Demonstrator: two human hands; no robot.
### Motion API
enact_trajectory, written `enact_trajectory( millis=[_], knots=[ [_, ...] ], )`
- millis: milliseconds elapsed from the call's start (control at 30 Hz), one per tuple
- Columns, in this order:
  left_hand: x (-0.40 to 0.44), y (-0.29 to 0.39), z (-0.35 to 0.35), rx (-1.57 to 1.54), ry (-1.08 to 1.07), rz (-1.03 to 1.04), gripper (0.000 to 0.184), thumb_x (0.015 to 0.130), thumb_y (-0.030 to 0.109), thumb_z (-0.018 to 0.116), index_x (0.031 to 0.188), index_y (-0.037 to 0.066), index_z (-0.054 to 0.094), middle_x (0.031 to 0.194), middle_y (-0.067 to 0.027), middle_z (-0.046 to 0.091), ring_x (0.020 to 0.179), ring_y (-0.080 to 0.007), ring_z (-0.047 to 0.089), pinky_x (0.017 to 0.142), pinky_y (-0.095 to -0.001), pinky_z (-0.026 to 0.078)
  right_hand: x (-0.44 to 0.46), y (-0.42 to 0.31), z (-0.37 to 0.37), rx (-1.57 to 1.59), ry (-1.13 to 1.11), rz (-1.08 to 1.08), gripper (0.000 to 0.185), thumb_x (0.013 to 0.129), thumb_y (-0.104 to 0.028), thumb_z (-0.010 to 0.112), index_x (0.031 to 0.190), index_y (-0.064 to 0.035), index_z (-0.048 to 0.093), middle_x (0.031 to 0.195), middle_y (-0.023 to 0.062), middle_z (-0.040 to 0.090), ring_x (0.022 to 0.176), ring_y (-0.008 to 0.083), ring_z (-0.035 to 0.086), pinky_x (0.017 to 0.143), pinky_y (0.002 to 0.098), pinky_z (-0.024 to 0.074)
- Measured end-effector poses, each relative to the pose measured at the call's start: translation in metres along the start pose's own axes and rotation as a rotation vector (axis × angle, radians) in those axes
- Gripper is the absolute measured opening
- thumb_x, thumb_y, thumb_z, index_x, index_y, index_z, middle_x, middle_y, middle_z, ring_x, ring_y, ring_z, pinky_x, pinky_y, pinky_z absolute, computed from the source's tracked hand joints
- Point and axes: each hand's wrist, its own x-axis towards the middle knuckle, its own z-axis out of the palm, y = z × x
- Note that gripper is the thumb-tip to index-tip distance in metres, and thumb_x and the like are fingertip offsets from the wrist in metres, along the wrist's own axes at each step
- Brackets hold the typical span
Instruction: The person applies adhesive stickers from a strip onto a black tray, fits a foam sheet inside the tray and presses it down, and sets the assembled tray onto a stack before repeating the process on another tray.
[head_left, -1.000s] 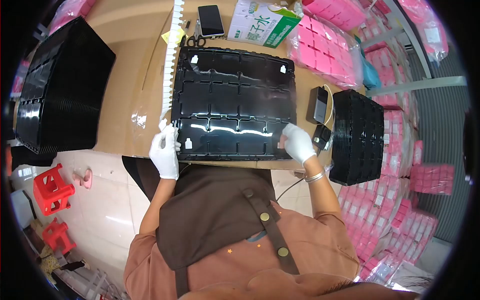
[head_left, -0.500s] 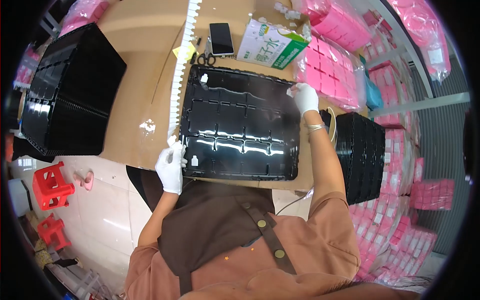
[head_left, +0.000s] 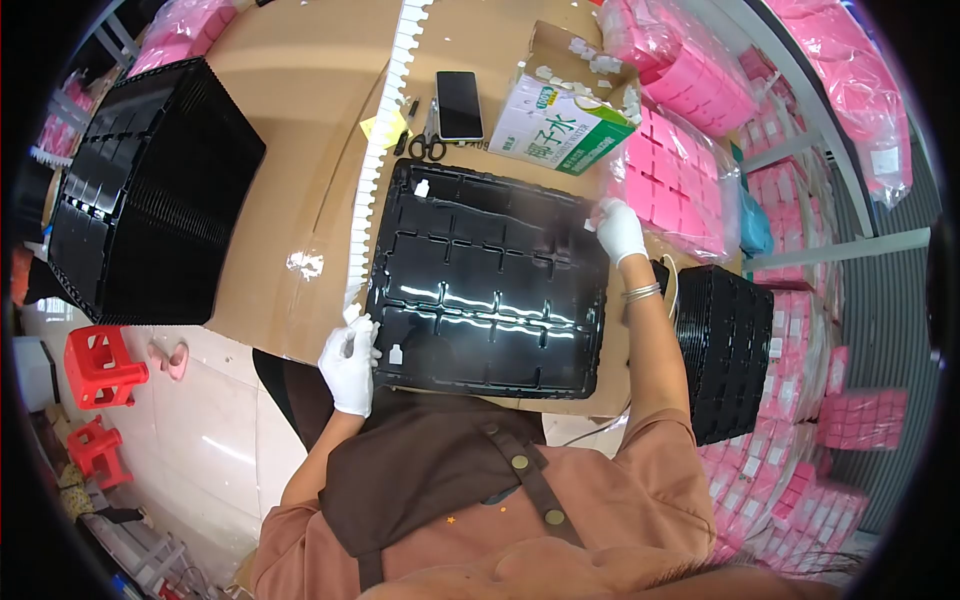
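A black plastic tray [head_left: 470,265] with moulded ridges lies in front of me, bottle-shaped white stickers on its upper-left [head_left: 422,188] and lower-left [head_left: 396,354] corners. My right hand [head_left: 622,232], in a white glove, is closed at the tray's upper-right corner, pinching a small white sticker [head_left: 590,225]. Along the left side of the tray runs a long notched strip of white stickers [head_left: 366,210]. At its near end, my gloved left hand [head_left: 350,368] is closed beside the tray's left edge, fingertips on the strip's last white piece.
Stacked black trays stand at left [head_left: 160,200] and right [head_left: 722,350]. Beyond the tray lie scissors [head_left: 428,148], a phone [head_left: 459,106] and a carton [head_left: 560,125] with white scraps. Wrapped pink trays [head_left: 670,170] sit at the right; red stools [head_left: 103,365] stand on the floor.
The whole view has shifted, so the table and tray appear lower. My right hand stays at the upper-right corner, its fingers now closer over the sticker. My left hand remains by the strip's end.
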Motion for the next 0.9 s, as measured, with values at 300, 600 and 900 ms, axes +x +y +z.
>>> enact_trajectory(
  millis=[300, 600, 900],
  knots=[
    [0.000, 0.000, 0.000, -0.002, -0.002, 0.019, 0.015, 0.093, 0.007, 0.065, 0.104, -0.001, 0.070, 0.086, -0.0035, 0.062, 0.059, -0.0067, 0.058, 0.050, -0.0190, 0.044, -0.002, 0.007, 0.007, 0.178, 0.095, 0.027, 0.009, 0.081, 0.001, 0.053, 0.076, -0.0016, 0.060, 0.072, 0.0167, 0.064, 0.071, 0.0277, 0.065, 0.068, 0.0372, 0.0505],
    [0.011, 0.026, -0.020, -0.014, -0.162, -0.092, 0.022, 0.096, 0.018, 0.063, 0.105, 0.000, 0.069, 0.086, -0.0037, 0.067, 0.062, -0.0072, 0.058, 0.054, -0.0214, 0.045, -0.003, -0.178, 0.040, 0.344, -0.061, -0.250, 0.007, 0.082, 0.000, 0.057, 0.081, -0.0006, 0.064, 0.076, 0.0144, 0.067, 0.075, 0.0236, 0.066, 0.071, 0.0352, 0.0520],
    [0.017, 0.041, -0.095, 0.185, -0.187, -0.097, 0.018, 0.093, 0.015, 0.063, 0.095, 0.000, 0.071, 0.086, -0.0051, 0.069, 0.060, -0.0067, 0.056, 0.057, -0.0240, 0.047, 0.056, -0.223, 0.127, 0.106, -0.293, -0.263, 0.017, 0.083, -0.018, 0.066, 0.085, -0.0013, 0.068, 0.083, 0.0187, 0.070, 0.082, 0.0324, 0.069, 0.076, 0.0385, 0.0532]
  ],
)
